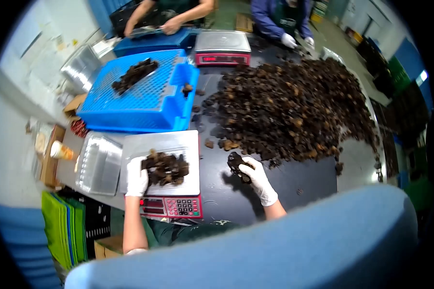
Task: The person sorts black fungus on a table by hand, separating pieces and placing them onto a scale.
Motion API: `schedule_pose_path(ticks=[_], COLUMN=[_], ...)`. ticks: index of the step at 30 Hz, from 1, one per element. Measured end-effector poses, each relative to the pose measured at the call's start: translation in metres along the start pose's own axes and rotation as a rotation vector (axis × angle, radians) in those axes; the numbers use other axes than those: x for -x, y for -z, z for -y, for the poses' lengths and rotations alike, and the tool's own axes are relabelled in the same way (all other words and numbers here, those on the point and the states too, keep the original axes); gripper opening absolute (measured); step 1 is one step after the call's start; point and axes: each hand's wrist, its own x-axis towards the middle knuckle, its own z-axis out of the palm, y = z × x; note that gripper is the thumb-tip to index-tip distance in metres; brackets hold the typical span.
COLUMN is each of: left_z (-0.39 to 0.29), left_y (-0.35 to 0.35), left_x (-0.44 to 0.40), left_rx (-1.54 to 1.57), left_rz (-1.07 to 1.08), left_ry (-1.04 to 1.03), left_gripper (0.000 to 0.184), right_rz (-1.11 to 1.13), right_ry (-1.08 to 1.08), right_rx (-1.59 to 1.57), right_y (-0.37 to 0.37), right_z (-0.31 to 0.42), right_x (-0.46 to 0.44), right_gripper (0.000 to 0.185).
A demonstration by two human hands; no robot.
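Note:
My right hand (259, 182), in a white glove, is closed around a clump of dark wood ear mushrooms (238, 166) above the dark tabletop. My left hand (137, 177), also gloved in white, is against the left side of a pile of dark brown wood ear mushrooms (168, 168). Its fingers are partly hidden by the pile and blurred, so its grip cannot be made out. That pile lies in a shallow clear tray on the metal plate of a red-based scale (182, 206). To my right spreads a large heap of loose wood ear mushrooms (294, 108).
A blue upturned crate (120, 106) carries a filled clear tray. Stacked clear trays (99, 166) stand left of my scale. A second scale (222, 47) is farther back. Two co-workers stand across the table. A blurred blue shape (275, 241) covers the near foreground.

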Motion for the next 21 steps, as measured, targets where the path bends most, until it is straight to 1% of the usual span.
schedule_pose_path(ticks=[2, 3, 4, 5, 6, 8, 9, 10, 12, 13, 16, 17, 18, 20, 21], left_z=[-0.03, -0.033, -0.034, -0.035, -0.036, -0.035, -0.04, -0.04, -0.04, -0.04, -0.048, -0.045, -0.038, -0.018, -0.019], left_y=[0.003, -0.004, -0.012, -0.017, -0.02, -0.034, -0.034, -0.036, -0.042, -0.041, -0.025, -0.023, -0.026, -0.039, -0.037], left_x=[-0.008, -0.007, -0.006, -0.004, -0.004, 0.001, 0.001, 0.002, 0.004, 0.006, 0.003, 0.003, 0.005, 0.011, 0.009], left_rx=[0.133, 0.157, 0.18, 0.262, 0.357, 0.54, 0.664, 0.728, 0.905, 0.842, 0.614, 0.516, 0.513, 0.807, 0.813], left_rz=[0.058, 0.009, -0.039, -0.075, -0.058, -0.065, -0.075, -0.122, -0.217, -0.192, -0.192, -0.222, -0.232, -0.278, -0.341], left_ry=[0.095, 0.074, 0.047, 0.041, 0.081, 0.279, 0.366, 0.406, 0.464, 0.449, 0.295, 0.225, 0.235, 0.415, 0.369], left_gripper=[0.03, 0.031, 0.031, 0.031, 0.039, 0.044, 0.04, 0.036, 0.039, 0.042, 0.041, 0.039, 0.039, 0.038, 0.04], right_rz=[0.079, 0.16, 0.194, 0.22, 0.243, 0.24, 0.294, 0.387, 0.37, 0.456, 0.495, 0.511, 0.582, 0.549, 0.501], right_ry=[0.084, 0.113, 0.207, 0.375, 0.546, 0.754, 0.781, 0.802, 0.907, 0.835, 0.861, 0.83, 0.731, 0.5, 0.5], right_rx=[0.135, 0.215, 0.175, 0.296, 0.412, 0.602, 0.758, 0.873, 1.096, 1.23, 1.218, 1.098, 0.908, 0.719, 0.664], right_y=[-0.038, -0.053, -0.072, -0.09, -0.107, -0.145, -0.157, -0.168, -0.189, -0.196, -0.196, -0.189, -0.18, -0.163, -0.153], right_z=[0.028, 0.035, 0.03, 0.026, 0.026, 0.036, 0.035, 0.029, 0.023, 0.018, 0.02, 0.021, 0.035, 0.068, 0.075], right_x=[-0.011, -0.019, -0.029, -0.04, -0.05, -0.059, -0.065, -0.071, -0.067, -0.067, -0.068, -0.073, -0.076, -0.066, -0.062], right_gripper=[0.019, 0.018, 0.017, 0.017, 0.016, 0.019, 0.021, 0.035, 0.055, 0.072, 0.081, 0.083, 0.078, 0.069, 0.066])
